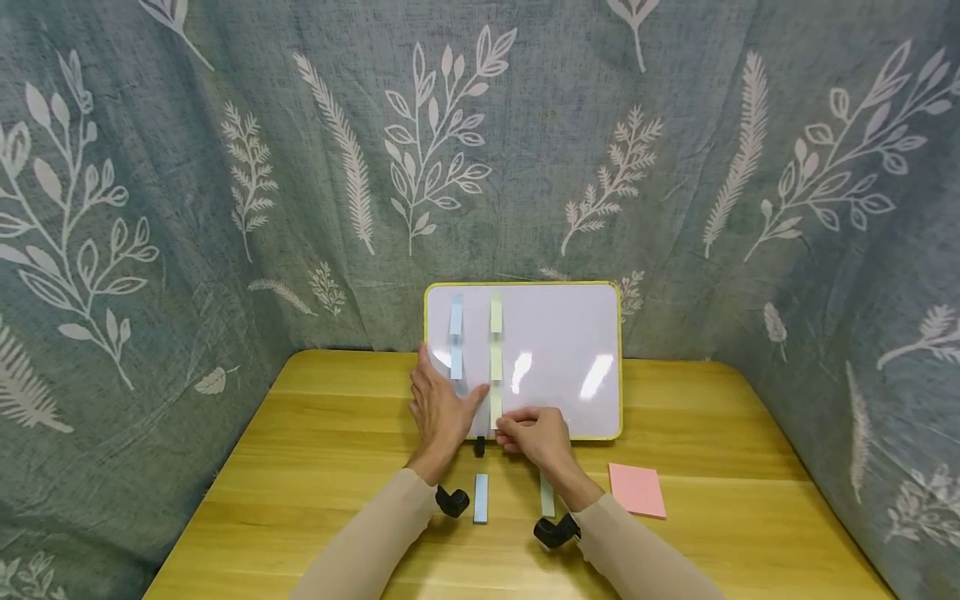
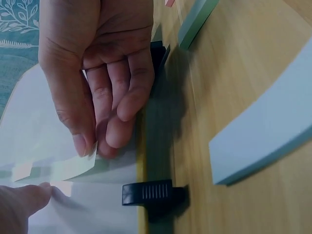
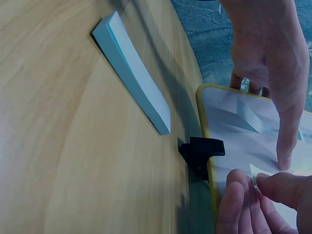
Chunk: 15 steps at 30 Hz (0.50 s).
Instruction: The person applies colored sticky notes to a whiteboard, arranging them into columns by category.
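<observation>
The right hand [image 1: 538, 435] pinched the lowest green strip [image 1: 495, 407], which ran lengthwise upward from those fingers; the left hand [image 1: 441, 410] clasped the left edge of the whiteboard [image 1: 562, 358]

Blue-grey cloth backdrop [image 1: 540, 225], white leaf-sprig print, hung behind and at both sides. Surface [image 1: 300, 475], wood-grain, yellowish. Pink sticky-note pad [image 1: 637, 490], square, lying flat.

I face a wooden table [image 1: 727, 475]. Behind it and along both its sides hangs blue-green leaf-printed cloth [image 1: 540, 192].
</observation>
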Tool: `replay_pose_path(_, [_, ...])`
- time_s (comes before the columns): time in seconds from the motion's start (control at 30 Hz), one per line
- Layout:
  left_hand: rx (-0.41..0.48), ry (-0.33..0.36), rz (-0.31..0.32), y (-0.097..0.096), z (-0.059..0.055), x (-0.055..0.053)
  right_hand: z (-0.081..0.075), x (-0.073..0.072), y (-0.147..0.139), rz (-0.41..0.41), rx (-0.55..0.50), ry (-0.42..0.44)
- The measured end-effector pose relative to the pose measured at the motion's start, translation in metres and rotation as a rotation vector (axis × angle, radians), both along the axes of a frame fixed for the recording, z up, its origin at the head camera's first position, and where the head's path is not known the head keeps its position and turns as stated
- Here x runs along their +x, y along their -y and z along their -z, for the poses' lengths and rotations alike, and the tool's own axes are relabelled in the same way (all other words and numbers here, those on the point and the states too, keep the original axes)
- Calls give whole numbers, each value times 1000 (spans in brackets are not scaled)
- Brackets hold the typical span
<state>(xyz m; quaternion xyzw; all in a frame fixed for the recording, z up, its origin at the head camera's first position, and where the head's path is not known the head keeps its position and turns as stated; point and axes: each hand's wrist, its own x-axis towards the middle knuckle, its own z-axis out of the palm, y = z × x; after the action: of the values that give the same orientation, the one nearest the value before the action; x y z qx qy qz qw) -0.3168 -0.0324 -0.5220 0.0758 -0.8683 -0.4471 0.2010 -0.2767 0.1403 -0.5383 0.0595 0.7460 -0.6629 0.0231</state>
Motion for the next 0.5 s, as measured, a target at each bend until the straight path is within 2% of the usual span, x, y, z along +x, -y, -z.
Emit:
replay_pose_path(0.23, [-41, -15, 31, 5, -7, 7, -2, 4, -2, -6, 40, -27])
replay_pose_path(0.5, [-123, -87, 41, 11, -15, 19, -7, 12, -13, 0, 109, -56])
